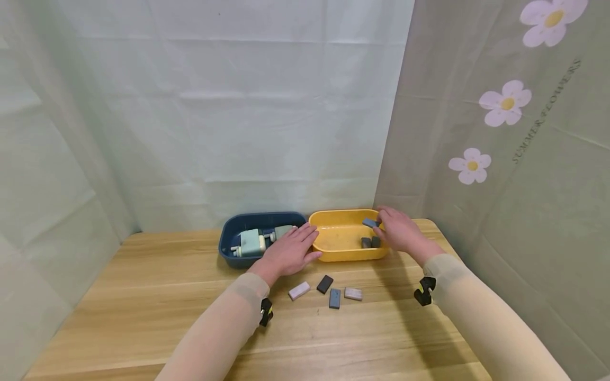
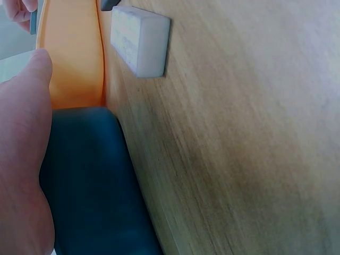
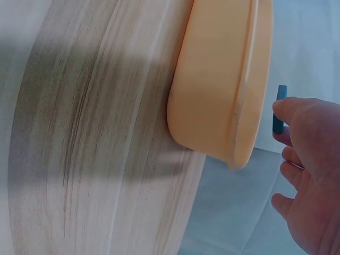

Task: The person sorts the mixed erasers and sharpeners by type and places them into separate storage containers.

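Note:
My right hand pinches a small blue-grey rectangular block between thumb and fingertips, over the right part of the yellow bin. In the right wrist view the same block is seen edge-on above the bin's rim. Two dark blocks lie inside the bin, below that hand. With its fingers straight, my left hand rests at the adjoining rims of the navy bin and the yellow one. Its palm hides part of the navy bin.
On the wooden table, in front of the bins, lie a pinkish-white block, a black block, a blue-grey block and a greyish-white block. The navy bin holds light green box-like items. A hanging cloth stands behind.

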Tool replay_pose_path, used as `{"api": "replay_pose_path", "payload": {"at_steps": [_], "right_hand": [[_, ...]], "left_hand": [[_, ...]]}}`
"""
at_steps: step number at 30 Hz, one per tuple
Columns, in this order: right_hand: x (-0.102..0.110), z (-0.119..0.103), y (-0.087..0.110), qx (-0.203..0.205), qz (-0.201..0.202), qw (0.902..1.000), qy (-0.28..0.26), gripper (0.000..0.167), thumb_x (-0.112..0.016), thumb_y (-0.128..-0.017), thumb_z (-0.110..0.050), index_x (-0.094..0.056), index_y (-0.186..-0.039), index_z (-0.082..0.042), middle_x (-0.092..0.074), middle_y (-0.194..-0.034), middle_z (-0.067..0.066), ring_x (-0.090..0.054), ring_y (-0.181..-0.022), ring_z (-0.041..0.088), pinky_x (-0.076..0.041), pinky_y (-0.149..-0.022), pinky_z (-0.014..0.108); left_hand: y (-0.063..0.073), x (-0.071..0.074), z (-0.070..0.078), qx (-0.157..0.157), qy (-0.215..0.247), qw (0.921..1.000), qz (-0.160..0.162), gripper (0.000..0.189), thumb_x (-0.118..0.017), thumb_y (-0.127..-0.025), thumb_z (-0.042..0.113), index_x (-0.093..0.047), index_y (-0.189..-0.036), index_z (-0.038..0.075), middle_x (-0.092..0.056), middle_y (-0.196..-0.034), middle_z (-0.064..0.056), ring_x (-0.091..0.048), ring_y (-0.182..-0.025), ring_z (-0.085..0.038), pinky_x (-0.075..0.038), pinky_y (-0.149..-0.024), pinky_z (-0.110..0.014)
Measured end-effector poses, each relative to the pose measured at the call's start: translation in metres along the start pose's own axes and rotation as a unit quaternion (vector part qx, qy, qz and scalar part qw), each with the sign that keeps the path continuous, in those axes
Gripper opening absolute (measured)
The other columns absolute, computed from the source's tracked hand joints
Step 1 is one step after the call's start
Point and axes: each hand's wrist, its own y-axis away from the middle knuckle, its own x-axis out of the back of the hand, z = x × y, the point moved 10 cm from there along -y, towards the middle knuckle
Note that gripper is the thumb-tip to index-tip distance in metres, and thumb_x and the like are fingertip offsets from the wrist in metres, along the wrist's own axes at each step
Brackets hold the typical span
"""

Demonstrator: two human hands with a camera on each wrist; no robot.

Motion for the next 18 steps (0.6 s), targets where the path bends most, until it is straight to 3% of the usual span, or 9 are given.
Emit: {"api": "replay_pose_path", "payload": {"at_steps": [7, 18], "right_hand": [[-0.005, 0.007, -0.003, -0.018, -0.012, 0.9997, 0.007, 0.025, -0.072, -0.109, -0.019, -0.066, -0.118, 0.003, -0.055, -0.155, 0.032, -0.057, -0.139, 0.050, -0.045, -0.120, 0.062], [-0.004, 0.006, 0.001, -0.014, -0.021, 0.9996, 0.010, 0.028, -0.071, -0.109, -0.020, -0.064, -0.121, 0.005, -0.060, -0.146, 0.027, -0.062, -0.127, 0.045, -0.049, -0.115, 0.059]], "left_hand": [[0.001, -0.001, 0.004, 0.002, 0.001, 1.0000, 0.006, 0.078, -0.038, -0.116, 0.063, -0.029, -0.177, 0.015, -0.023, -0.183, -0.003, -0.013, -0.170, -0.022, -0.012, -0.137, -0.044], [0.008, -0.004, 0.013, 0.011, 0.003, 0.9999, 0.006, 0.079, -0.036, -0.116, 0.064, -0.030, -0.176, 0.013, -0.022, -0.184, -0.002, -0.013, -0.170, -0.022, -0.011, -0.137, -0.044]]}}
